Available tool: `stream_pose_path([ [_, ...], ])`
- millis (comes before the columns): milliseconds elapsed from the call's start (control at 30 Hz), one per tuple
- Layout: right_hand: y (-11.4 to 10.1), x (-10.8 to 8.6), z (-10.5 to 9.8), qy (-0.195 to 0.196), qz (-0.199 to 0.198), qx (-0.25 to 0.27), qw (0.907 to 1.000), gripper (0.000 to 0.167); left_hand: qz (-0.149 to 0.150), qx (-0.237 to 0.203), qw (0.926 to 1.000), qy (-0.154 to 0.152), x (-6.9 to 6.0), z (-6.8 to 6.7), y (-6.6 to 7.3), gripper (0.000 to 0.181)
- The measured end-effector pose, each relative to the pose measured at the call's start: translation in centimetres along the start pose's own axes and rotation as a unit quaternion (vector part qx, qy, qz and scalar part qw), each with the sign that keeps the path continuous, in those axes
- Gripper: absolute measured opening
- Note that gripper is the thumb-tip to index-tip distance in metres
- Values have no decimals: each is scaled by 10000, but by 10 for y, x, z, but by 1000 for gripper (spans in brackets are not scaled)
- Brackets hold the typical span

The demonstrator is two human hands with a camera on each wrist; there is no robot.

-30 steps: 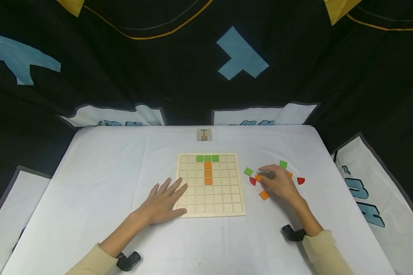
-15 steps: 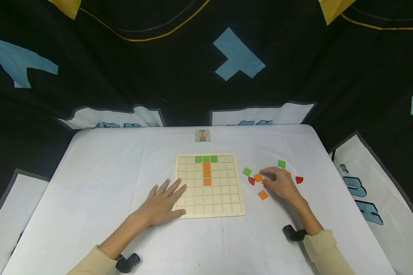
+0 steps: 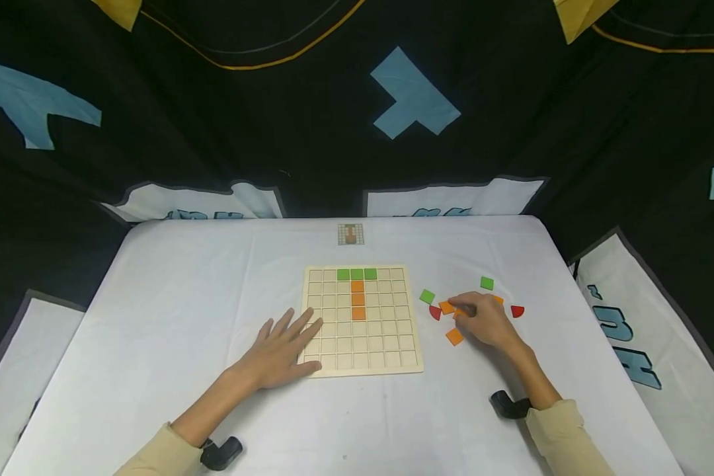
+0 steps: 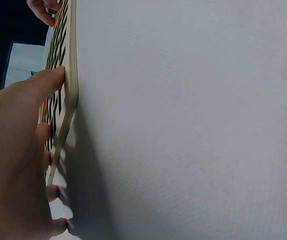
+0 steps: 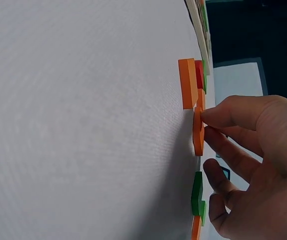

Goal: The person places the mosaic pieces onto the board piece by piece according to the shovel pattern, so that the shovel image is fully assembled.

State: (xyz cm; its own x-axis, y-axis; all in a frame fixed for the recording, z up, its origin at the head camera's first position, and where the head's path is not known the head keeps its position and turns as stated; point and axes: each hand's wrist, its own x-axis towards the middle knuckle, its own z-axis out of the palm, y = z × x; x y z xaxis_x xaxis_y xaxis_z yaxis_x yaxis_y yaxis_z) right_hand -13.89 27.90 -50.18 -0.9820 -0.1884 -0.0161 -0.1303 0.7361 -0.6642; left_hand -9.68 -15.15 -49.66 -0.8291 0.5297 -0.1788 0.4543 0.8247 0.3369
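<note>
By the right hand (image 3: 482, 320), an orange tile (image 5: 198, 142) is being pinched, right of the wooden grid board (image 3: 383, 344). By the left hand (image 3: 278, 357), fingers spread, the board is being touched, perhaps so it cannot slide. More loose tiles (image 3: 455, 337) are lying close, likely for easy reach; beyond, a picture card (image 3: 350, 234) is lying flat

Blue lettering (image 3: 641, 376) stands on the black curtain's (image 3: 309, 132) white panels (image 3: 611, 264), but no word of it can be read
</note>
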Motion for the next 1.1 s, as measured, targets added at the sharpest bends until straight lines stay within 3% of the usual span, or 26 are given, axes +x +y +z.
stream_pose_path([
  [400,-2,5,2,90,-119,-31,9999,36,-2,-17,10000,21,1,-3,0,78],
  [733,-7,9,6,-12,52,-304,9995,34,16,-44,10000,45,0,-2,0,78],
  [1100,-12,12,8,317,-129,-691,9970,30,-5,-51,10000,40,0,0,0,78],
])
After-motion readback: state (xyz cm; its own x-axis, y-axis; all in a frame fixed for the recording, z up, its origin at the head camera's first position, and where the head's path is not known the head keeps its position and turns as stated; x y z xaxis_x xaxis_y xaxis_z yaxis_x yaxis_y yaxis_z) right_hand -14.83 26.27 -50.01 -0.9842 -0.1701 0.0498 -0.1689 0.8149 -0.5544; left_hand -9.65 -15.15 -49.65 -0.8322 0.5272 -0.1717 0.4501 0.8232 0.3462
